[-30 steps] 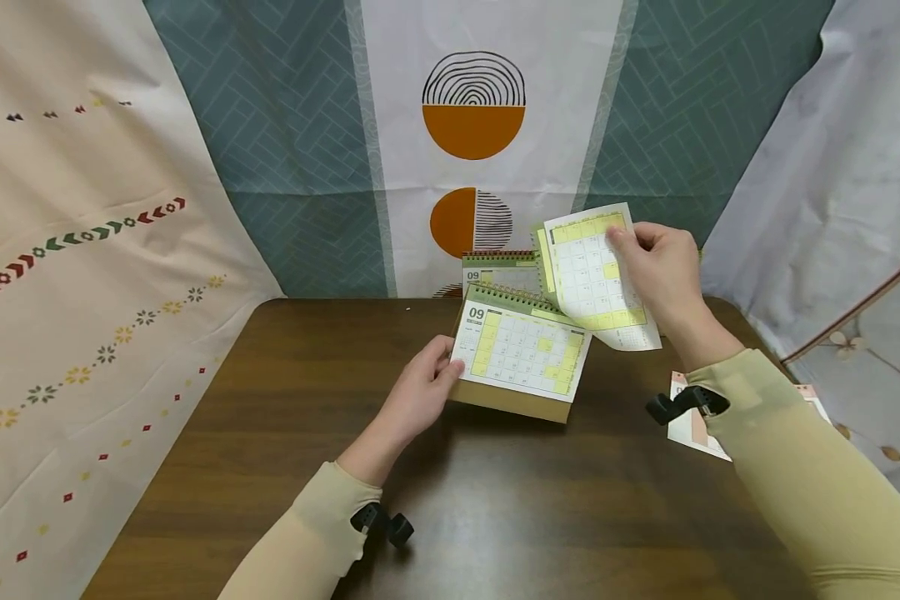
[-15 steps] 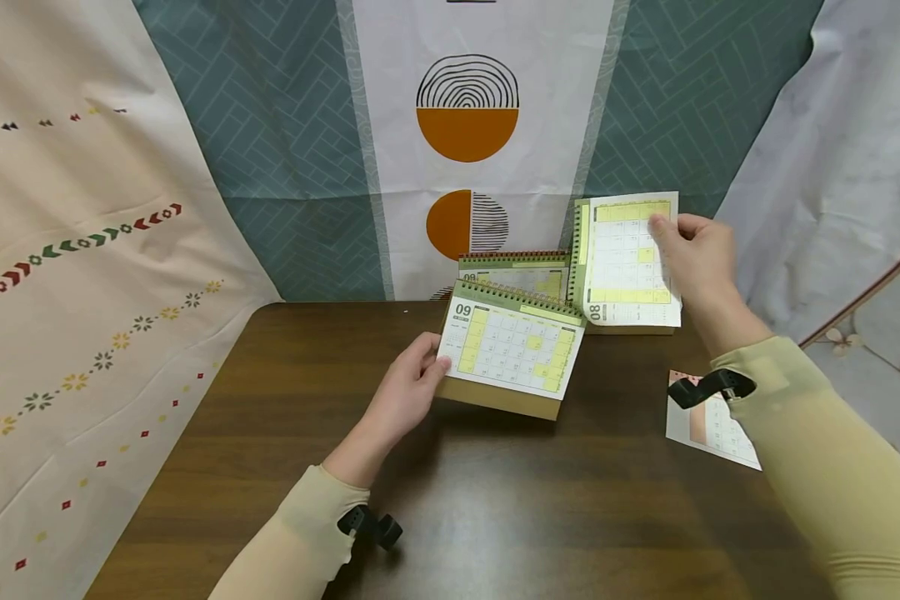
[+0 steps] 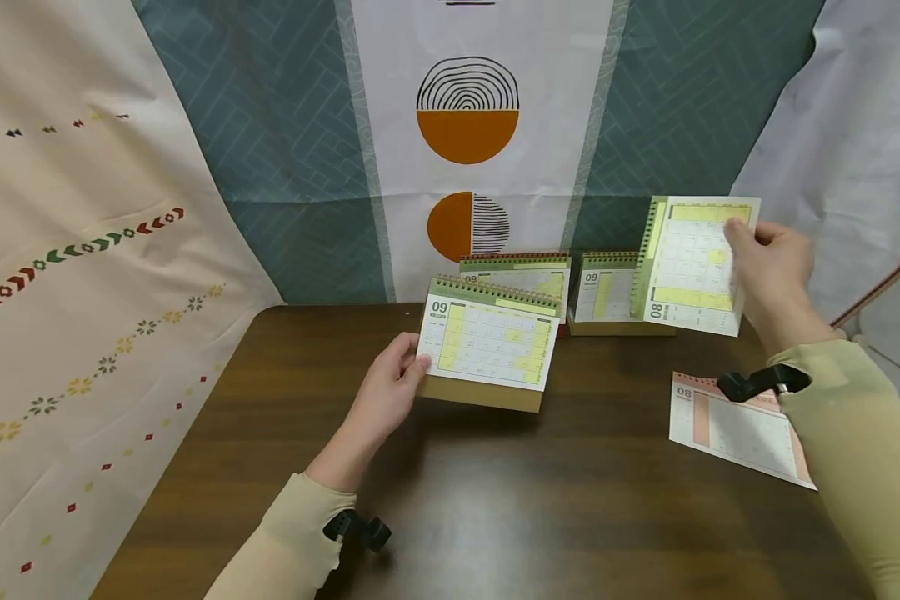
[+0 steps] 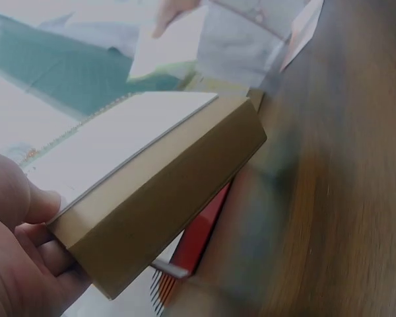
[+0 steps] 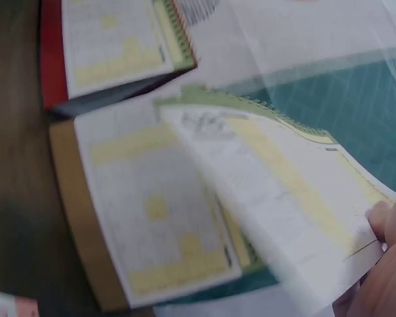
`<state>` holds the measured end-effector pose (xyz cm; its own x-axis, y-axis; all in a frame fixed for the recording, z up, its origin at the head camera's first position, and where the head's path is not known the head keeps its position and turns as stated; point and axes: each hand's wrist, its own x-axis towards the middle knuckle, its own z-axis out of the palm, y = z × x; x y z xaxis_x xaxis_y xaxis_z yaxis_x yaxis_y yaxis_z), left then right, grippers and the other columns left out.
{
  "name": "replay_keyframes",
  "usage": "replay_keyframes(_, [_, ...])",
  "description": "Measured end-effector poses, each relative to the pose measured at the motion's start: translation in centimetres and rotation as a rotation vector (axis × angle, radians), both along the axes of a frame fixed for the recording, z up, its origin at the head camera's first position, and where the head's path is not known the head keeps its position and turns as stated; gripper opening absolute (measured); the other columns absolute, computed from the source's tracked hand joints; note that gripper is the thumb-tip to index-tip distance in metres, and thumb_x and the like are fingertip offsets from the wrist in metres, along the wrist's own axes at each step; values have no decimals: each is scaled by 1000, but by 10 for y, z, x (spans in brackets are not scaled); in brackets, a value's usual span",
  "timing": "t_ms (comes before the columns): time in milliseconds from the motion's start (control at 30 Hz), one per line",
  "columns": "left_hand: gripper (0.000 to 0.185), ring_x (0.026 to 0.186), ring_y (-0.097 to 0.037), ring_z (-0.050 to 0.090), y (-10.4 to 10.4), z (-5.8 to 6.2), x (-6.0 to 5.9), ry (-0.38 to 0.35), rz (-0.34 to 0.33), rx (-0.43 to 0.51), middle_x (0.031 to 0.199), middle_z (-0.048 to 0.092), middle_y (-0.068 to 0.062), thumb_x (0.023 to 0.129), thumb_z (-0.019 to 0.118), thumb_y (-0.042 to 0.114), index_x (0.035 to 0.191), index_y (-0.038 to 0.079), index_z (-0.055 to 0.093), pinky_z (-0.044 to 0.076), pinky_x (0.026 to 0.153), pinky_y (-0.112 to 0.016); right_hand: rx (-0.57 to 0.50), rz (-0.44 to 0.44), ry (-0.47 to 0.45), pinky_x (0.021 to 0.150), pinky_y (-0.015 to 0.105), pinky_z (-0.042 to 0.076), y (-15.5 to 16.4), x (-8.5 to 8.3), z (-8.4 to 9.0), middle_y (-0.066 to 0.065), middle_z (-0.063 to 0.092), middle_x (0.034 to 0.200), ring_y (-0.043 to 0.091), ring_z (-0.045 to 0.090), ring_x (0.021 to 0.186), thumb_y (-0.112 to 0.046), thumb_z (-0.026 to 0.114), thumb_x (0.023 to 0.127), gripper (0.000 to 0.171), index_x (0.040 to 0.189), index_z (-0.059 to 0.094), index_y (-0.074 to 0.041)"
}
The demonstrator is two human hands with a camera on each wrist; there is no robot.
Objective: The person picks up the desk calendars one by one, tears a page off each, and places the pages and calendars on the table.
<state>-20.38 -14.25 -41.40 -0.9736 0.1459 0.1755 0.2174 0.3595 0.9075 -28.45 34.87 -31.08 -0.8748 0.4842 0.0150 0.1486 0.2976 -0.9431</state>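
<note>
In the head view my left hand (image 3: 378,387) grips the lower left corner of a spiral desk calendar (image 3: 491,346) marked 09. Thumb on its page and fingers under its brown cardboard base (image 4: 165,191), it tilts the calendar above the table. My right hand (image 3: 776,275) pinches a loose calendar page (image 3: 697,258) by its far edge. That sheet is turned sideways, reads 08, and has a green perforated strip along its left side. Curled and blurred in the right wrist view, it partly covers a standing calendar (image 5: 152,211) with a tan base.
Two more 09 calendars stand at the back: a red-based calendar (image 5: 112,49), partly hidden behind the held one, and the tan-based one beside it. A pink 08 page (image 3: 742,433) lies on the wooden table (image 3: 540,500) at right. A patterned cloth (image 3: 645,100) hangs behind.
The right hand has carried the loose page rightward, away from the held calendar, uncovering the tan-based calendar behind. My left hand and its calendar have shifted a little to the left.
</note>
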Motion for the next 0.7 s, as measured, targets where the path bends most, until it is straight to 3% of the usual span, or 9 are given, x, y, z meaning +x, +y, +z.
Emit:
replay_keyframes(233, [21,62,-20,33,-2,-4,-5,-12,19,30,93,78,-10,113,62,7,134,6,64,24,57,-32,190,16,-40,68,18,49,20,15,-14,-9,64,112,9,61,93,-67,58,105,80,160,59,-9])
replay_keyframes(400, [21,60,-19,33,1,-3,-4,-24,12,44,83,72,-9,113,62,7,133,6,65,24,54,-31,356,76,-44,67,24,47,21,27,-17,0,66,110,18,57,92,-67,52,107,81,154,62,-1])
replay_keyframes(600, [20,58,-19,33,2,-4,-5,-10,24,54,71,56,-6,113,62,7,133,6,65,24,52,-29,634,142,7,63,37,42,23,46,-17,27,70,114,32,56,88,-56,46,115,67,132,69,5])
replay_keyframes(700, [20,58,-18,34,3,-5,-7,-3,23,50,69,52,-5,113,62,7,133,6,65,24,53,-29,776,166,67,58,42,37,23,57,-19,26,68,91,34,56,75,-48,49,116,56,111,71,3])
